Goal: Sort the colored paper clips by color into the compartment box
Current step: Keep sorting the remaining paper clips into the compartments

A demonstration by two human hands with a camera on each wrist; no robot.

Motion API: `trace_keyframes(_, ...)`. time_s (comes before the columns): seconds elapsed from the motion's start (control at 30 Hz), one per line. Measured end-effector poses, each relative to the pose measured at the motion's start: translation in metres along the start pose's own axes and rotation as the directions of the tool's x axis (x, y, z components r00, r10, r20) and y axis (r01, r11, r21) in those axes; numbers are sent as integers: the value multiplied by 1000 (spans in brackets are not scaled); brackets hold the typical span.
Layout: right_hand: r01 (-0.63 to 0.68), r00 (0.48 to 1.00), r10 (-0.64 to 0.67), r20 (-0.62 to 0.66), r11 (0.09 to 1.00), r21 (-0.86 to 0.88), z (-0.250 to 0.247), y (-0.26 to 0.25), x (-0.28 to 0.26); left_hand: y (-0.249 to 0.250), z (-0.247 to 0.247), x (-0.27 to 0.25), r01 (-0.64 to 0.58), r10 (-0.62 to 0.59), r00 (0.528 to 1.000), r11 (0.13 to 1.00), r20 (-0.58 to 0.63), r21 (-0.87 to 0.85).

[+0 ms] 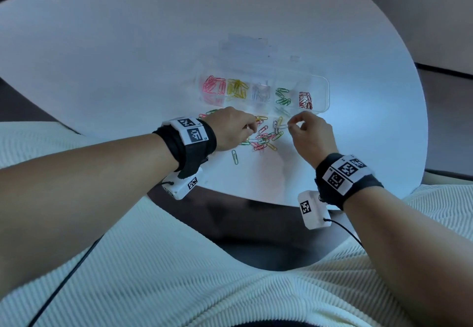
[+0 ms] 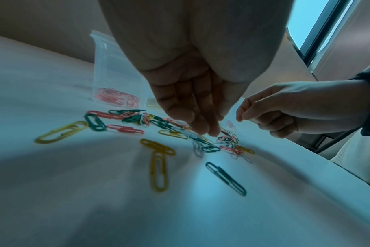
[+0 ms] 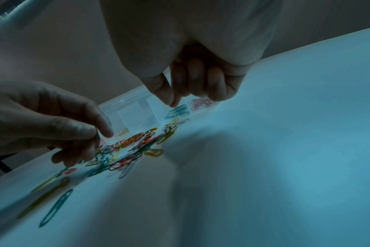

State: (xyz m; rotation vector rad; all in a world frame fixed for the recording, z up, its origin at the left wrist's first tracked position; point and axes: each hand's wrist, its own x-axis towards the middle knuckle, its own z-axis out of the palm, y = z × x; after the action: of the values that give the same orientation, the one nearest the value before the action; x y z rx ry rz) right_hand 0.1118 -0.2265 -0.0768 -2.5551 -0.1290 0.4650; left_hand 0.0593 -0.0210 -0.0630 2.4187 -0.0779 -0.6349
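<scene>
A clear compartment box (image 1: 325,91) lies on the white table (image 1: 128,70). From left to right its cells hold pink (image 1: 213,86), yellow (image 1: 238,88), white (image 1: 261,92), green (image 1: 282,95) and red clips (image 1: 305,100). A mixed pile of loose clips (image 1: 263,138) lies just in front of the box. My left hand (image 1: 252,126) reaches into the pile's left side, fingertips (image 2: 207,132) on the clips. I see none held. My right hand (image 1: 290,125) hovers at the pile's right, thumb and forefinger (image 3: 172,104) pinching a white clip (image 1: 282,127).
A lone green clip (image 1: 234,157) lies nearer me, left of the pile, and yellow clips (image 2: 158,173) lie by my left wrist. The box's clear lid (image 1: 245,45) rests behind it. The table's curved front edge (image 1: 230,196) is close, with cream ribbed fabric (image 1: 179,275) below.
</scene>
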Motion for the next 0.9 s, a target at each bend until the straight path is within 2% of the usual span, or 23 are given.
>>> trace_keyframes(0.17,59,998,-58,13,997,-50,2,5,-3,-2,3,-2,-56,56,998,992,10,112)
trace_keyframes(0.27,132,990,-128,55,987,-86,10,-4,-3,1,9,-2,-197,194,980,961,33,193)
trace_keyframes(0.37,172,981,-157,111,975,-140,18,-19,1,2,21,2,-337,307,941,880,140,334)
trace_keyframes(0.47,141,985,-113,132,963,-228,21,-29,7,6,31,4,-354,290,934,820,208,449)
trace_keyframes(0.57,102,987,-62,146,954,-283,20,-36,11,9,30,4,-346,282,937,834,208,429)
trace_keyframes(0.67,94,981,-35,193,946,-309,22,-39,13,9,23,7,-274,204,957,864,204,422)
trace_keyframes(0.77,35,982,1,190,981,-188,25,-33,11,4,17,8,-183,136,978,919,156,349)
trace_keyframes(0.83,-55,985,52,166,998,17,24,-26,7,1,15,7,-152,129,987,948,99,281)
trace_keyframes(0.9,-184,977,143,157,938,293,20,-17,0,-1,15,6,-115,102,992,968,70,221)
